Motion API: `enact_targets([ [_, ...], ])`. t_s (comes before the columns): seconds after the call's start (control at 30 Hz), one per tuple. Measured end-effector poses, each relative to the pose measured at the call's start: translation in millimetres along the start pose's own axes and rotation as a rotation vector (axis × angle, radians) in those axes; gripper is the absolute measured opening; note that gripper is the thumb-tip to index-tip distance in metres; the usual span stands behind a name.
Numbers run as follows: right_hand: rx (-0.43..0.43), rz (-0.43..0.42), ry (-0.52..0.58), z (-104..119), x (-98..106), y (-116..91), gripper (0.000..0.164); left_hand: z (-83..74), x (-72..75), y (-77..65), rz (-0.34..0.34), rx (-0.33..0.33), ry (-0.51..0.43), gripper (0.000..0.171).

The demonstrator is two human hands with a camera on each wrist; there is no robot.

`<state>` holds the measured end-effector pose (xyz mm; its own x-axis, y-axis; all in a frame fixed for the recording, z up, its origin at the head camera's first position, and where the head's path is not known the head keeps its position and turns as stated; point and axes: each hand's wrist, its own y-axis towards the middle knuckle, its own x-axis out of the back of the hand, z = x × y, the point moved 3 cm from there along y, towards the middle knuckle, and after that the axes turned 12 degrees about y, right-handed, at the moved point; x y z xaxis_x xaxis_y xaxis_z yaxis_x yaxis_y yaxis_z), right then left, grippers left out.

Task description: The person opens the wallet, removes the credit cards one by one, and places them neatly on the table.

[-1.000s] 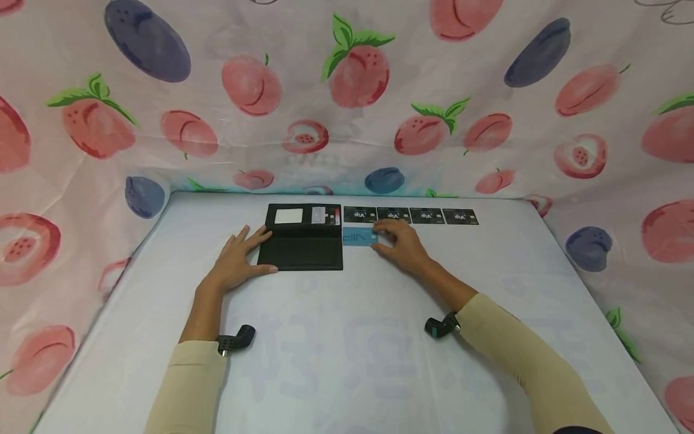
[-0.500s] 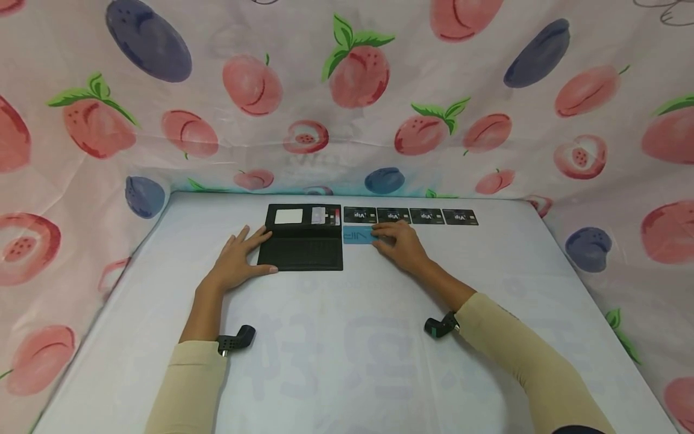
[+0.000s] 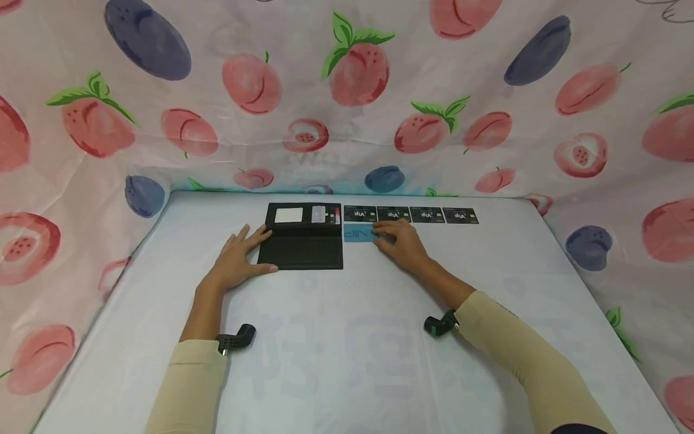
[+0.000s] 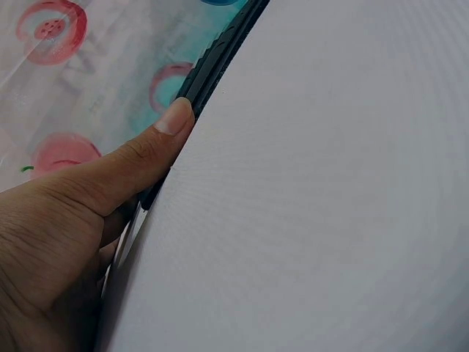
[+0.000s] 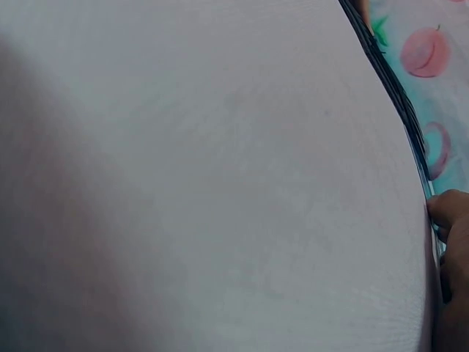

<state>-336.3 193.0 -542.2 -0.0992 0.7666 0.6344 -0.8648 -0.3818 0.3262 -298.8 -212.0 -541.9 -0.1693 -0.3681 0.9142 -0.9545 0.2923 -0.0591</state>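
Observation:
A black wallet (image 3: pixel 303 253) lies spread flat on the white table, with a white card and smaller cards in its upper half. My left hand (image 3: pixel 233 262) rests on its left side, thumb (image 4: pixel 174 121) touching the edge and fingers extended. Right of the wallet is a blue card (image 3: pixel 358 233) marked VIP, flat on the table. My right hand (image 3: pixel 403 246) holds this card's right end between thumb and fingers, which cover that end. In the right wrist view, only part of the right hand (image 5: pixel 453 227) shows at the edge.
Several black Vip cards (image 3: pixel 426 215) lie in a row behind the blue card, running right from the wallet. A fruit-print cloth (image 3: pixel 325 90) hangs behind the white table (image 3: pixel 347 349) and along both sides.
The blue card has shifted slightly away from me, closer to the row of black cards, with my right hand on it. My left hand and the wallet stay in place.

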Motion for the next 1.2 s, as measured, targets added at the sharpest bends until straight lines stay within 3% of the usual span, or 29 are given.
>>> enact_targets([
  [0.57,-0.016,-0.018,0.014,4,0,4,0.027,2.2,2.1,-0.2,0.0,0.006,-0.003,0.099],
  [0.87,-0.001,-0.039,0.049,17,-2,16,0.032,4.1,0.1,2.7,-0.002,0.005,-0.003,0.099],
  [1.2,-0.019,0.041,-0.001,26,-21,39,0.048,1.9,-1.8,1.0,0.008,0.022,-0.017,0.099],
])
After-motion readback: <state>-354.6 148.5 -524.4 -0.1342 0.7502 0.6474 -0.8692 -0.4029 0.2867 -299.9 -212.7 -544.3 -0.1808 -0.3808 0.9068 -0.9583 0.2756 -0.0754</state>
